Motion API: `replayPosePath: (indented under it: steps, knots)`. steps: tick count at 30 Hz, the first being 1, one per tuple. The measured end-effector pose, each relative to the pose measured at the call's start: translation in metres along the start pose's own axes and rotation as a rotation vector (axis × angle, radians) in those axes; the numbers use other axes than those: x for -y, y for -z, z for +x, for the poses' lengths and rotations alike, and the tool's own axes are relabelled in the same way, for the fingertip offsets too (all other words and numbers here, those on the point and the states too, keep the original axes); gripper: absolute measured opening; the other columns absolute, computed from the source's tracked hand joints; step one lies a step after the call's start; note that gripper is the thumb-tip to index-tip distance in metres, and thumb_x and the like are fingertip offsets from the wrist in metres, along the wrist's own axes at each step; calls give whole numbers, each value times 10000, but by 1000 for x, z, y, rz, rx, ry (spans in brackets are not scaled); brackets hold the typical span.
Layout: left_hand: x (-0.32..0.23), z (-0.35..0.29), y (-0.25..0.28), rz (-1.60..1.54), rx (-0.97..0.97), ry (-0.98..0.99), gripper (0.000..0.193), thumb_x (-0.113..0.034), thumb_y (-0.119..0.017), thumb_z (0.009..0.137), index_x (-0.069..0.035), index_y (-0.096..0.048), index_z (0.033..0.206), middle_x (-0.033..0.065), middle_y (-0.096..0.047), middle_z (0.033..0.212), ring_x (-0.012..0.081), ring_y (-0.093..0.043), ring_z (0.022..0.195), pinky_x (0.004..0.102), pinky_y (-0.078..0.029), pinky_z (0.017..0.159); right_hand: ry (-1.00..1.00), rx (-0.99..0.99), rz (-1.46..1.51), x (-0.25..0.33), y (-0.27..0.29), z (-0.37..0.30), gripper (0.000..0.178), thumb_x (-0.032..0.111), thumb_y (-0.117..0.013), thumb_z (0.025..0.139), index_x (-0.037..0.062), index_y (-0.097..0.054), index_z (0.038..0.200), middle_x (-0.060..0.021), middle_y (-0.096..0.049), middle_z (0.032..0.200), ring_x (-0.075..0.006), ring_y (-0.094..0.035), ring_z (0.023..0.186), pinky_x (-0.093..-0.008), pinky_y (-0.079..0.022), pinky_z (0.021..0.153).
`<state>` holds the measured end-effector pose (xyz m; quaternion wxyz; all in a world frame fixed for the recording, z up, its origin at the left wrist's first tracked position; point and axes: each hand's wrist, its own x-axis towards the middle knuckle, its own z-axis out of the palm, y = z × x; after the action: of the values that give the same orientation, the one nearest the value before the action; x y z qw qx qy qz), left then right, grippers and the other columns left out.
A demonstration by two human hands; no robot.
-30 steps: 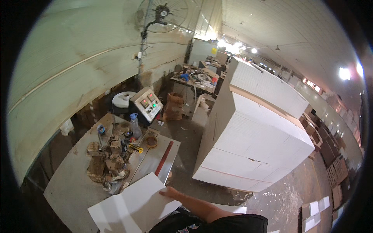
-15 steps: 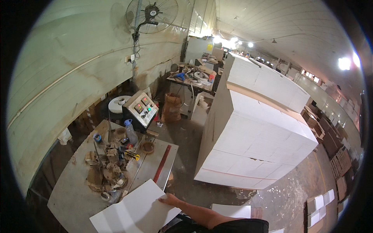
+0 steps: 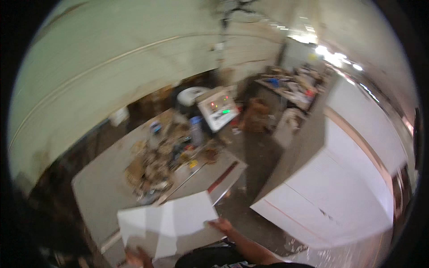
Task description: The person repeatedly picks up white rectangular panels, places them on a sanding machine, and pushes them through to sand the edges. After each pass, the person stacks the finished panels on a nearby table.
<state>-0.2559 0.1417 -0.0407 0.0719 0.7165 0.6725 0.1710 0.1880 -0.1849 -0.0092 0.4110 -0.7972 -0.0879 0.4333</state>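
Observation:
A flat white board [image 3: 178, 214] lies across the near edge of the worktable [image 3: 100, 187]. My right hand [image 3: 222, 226] grips its right edge, fingers closed. At the board's near left corner is my left hand [image 3: 139, 257], smeared by motion and partly cut off by the picture's lower edge; its fingers appear closed on the board. Beyond the board, a dusty heap of brown scraps and tools [image 3: 152, 167] covers the middle of the table. A clear bottle with a blue top [image 3: 195, 129] stands behind the heap, and a yellow tool [image 3: 193, 164] lies beside it.
A control box [image 3: 218, 108] with lit indicators stands at the table's far end. A tall stack of white boards [image 3: 330, 192] rises on the right. Farther back are a brown sack [image 3: 257, 116] and a cluttered table [image 3: 288, 91]. A greenish wall [image 3: 111, 67] runs along the left.
My view has swung left and blurred, so the table and stack sit farther right. My left hand has come into view at the board's near left corner. The right hand still holds the board.

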Motion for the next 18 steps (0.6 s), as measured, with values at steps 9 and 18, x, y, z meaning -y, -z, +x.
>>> replayPosePath:
  steps: [9,18]
  knots:
    - [-153,-120,-33,-99,-84,74,891,-478,-874,885,-163,-539,1648,183,-477,1718,449,-397,1580,650,-261,1306,423,-97,534,-37,137,1,782,57,-768,1029,65,-427,1733,-77,-606,1545,-200,-561,1374,-350,-477,1154]
    - [-280,-157,-15,-272,20,120,905,-534,-862,877,-175,-532,1638,114,-441,1724,405,-335,1592,644,-179,1316,450,-90,262,-25,248,17,812,165,-744,1093,40,-326,1777,-138,-521,1697,-276,-521,1496,-426,-402,1257]
